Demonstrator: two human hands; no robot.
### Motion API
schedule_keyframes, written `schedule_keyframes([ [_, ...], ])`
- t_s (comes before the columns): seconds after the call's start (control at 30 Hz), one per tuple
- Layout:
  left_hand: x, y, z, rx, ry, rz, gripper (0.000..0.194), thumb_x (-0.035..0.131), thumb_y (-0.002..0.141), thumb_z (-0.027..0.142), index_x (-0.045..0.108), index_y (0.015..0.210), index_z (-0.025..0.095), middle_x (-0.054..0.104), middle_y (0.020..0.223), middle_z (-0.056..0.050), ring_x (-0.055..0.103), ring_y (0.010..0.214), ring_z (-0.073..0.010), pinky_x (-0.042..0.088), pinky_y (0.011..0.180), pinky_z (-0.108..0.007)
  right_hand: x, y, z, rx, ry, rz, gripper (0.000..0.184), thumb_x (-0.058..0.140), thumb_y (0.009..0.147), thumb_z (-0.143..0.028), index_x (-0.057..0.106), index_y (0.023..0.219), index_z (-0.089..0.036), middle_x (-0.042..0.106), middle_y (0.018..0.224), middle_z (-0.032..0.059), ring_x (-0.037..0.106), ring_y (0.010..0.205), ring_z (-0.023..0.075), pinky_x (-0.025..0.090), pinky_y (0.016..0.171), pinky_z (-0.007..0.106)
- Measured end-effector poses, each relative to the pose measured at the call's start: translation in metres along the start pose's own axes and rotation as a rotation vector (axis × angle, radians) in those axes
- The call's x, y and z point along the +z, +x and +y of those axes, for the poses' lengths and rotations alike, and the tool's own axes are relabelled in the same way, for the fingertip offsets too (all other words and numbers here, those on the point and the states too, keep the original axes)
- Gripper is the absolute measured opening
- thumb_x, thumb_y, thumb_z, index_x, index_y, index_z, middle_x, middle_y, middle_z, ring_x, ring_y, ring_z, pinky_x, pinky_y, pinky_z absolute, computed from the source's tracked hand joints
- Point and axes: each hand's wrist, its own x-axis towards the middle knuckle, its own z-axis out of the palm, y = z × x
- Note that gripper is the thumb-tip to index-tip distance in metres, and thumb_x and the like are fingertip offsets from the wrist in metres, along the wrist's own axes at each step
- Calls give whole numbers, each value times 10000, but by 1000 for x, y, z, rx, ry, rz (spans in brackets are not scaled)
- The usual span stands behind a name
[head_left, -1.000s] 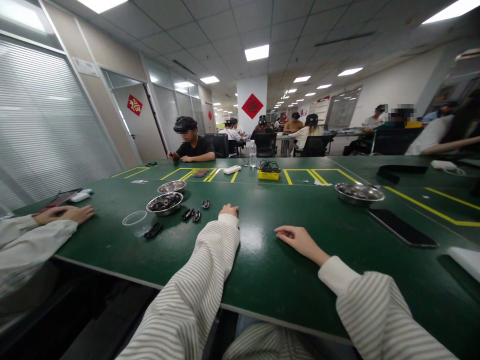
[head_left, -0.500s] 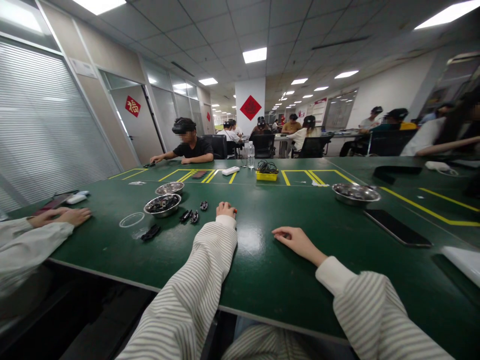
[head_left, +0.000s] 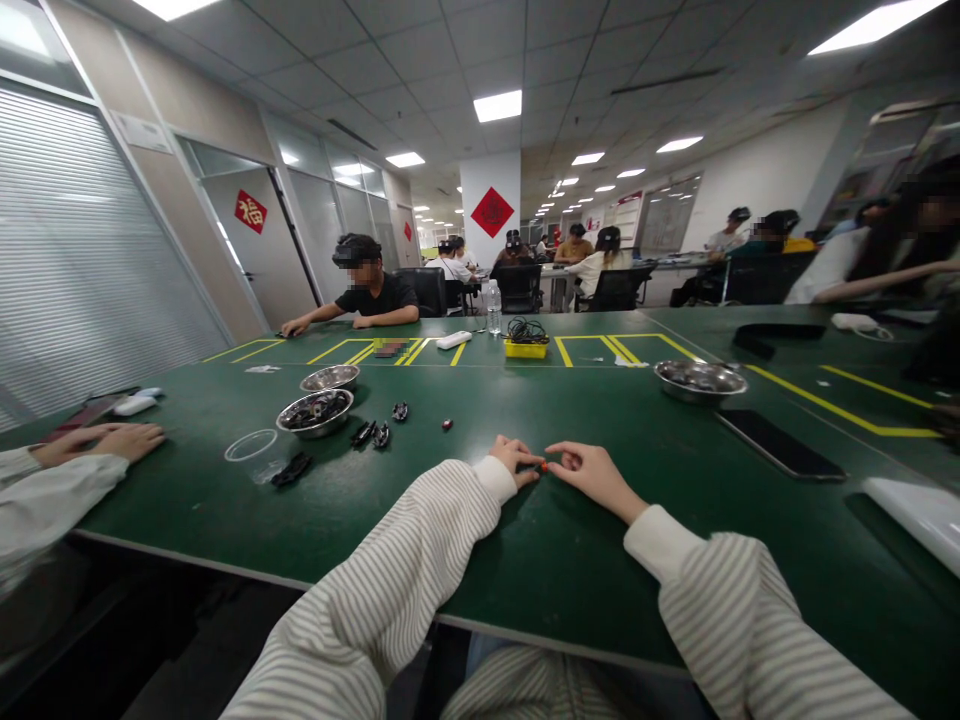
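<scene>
My left hand [head_left: 514, 456] is closed in a pinch on a small orange-red piece [head_left: 544, 466], which is too small to name. My right hand [head_left: 592, 474] faces it from the right with index finger and thumb apart, their tips right beside the piece. Whether they touch it I cannot tell. A small dark red piece [head_left: 447, 425] lies alone on the green table, left of my left hand. Farther left are several black plastic parts [head_left: 381, 435] and a steel bowl [head_left: 315, 428] full of dark parts.
Another steel bowl [head_left: 330, 377] stands behind the full one. To the right are a third bowl [head_left: 699, 392] and a black phone [head_left: 781, 446]. A yellow tray of cables [head_left: 526, 350] and a water bottle [head_left: 493, 306] stand farther back. Another person's hands [head_left: 124, 440] rest at left.
My left hand has moved right and nearer with the orange-red piece, meeting my right hand. The dark red piece now shows on the table. My right hand's thumb and index finger have spread apart.
</scene>
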Motion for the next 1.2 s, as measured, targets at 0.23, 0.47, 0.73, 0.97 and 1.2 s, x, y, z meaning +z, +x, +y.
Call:
schedule_keyframes([
  [0.23,-14,5,-2,-85,14,-4,289,585,644,308,600,928,257,540,843,-21,399,816,-174,346,780,-314,7,0,11,8,-61,-128,293,536,644,-363,625,859,-185,555,512,-19,485,469,101,327,464,199],
  [0.47,-56,0,-60,-682,443,213,370,544,668,288,502,1026,207,425,1074,-72,328,1003,-244,335,801,-344,6,0,10,12,-91,-147,249,515,677,-364,648,783,-183,575,536,-1,493,491,101,322,480,199],
  [0.73,-56,4,-80,-643,254,59,255,517,707,226,555,951,157,544,912,-62,488,857,-163,379,787,-257,7,1,11,18,-60,-111,238,546,654,-363,655,746,-173,604,595,18,520,529,115,365,508,208],
  [0.97,-21,7,-24,-202,-105,63,361,578,614,129,541,973,151,582,805,-13,520,663,-83,441,685,-214,4,0,3,38,111,-61,246,544,668,-304,638,850,-168,650,727,40,576,620,134,432,605,231],
  [1.2,-11,-4,20,2,-170,48,292,555,621,170,549,913,150,559,747,-10,508,637,-89,446,624,-213,7,0,0,147,355,-121,278,547,655,-293,624,852,-112,645,643,60,594,570,149,460,494,219],
])
